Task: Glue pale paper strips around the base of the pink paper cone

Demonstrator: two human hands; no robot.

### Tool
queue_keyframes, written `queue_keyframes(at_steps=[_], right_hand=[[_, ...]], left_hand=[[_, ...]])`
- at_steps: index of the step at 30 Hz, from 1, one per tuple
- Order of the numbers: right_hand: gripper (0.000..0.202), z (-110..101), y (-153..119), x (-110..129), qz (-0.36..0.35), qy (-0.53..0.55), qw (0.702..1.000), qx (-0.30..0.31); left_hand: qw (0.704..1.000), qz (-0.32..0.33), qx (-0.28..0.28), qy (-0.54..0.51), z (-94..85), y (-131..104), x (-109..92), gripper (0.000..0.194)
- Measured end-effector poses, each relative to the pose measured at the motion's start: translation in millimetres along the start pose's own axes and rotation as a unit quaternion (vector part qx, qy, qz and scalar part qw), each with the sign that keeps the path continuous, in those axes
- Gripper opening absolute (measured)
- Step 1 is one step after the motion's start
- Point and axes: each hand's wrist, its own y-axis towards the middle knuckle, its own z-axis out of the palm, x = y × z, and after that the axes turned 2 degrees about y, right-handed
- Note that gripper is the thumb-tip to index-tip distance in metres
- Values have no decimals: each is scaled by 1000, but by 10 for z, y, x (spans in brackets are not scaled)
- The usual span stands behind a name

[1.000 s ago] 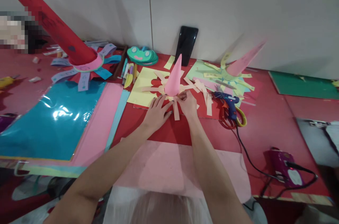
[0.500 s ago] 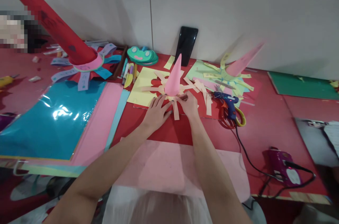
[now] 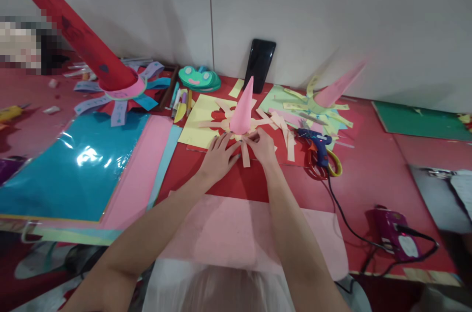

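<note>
A pink paper cone (image 3: 242, 111) stands upright in front of me, with pale paper strips fanning out around its base. My left hand (image 3: 219, 158) lies with fingers stretched over the base's near left side, touching the paper there. On the near right, my right hand (image 3: 263, 145) pinches the inner end of a peach paper strip (image 3: 246, 155) that points toward me. The fingertips partly cover the spot where strip and base meet. Beneath are a yellow sheet (image 3: 191, 132) and red paper.
To the right lie a blue glue gun (image 3: 320, 143) and yellow-handled scissors (image 3: 336, 163); its cord runs to a purple box (image 3: 396, 233). A phone (image 3: 260, 65) leans on the wall. A second pink cone (image 3: 337, 88) stands behind. A tall red paper tube (image 3: 88, 48) rises at left.
Both hands stay at the base of the cone in almost the same pose. The view has shifted very slightly; nothing else has visibly moved.
</note>
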Motion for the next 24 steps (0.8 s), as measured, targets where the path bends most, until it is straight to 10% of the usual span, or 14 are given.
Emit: queue_keyframes(at_steps=[15, 24], right_hand=[[34, -103, -45, -82, -38, 110, 993, 37], [36, -96, -259, -35, -142, -12, 986, -88]], left_hand=[[1000, -10, -1, -2, 23, 0, 4, 45], [999, -16, -37, -2, -38, -43, -51, 45]])
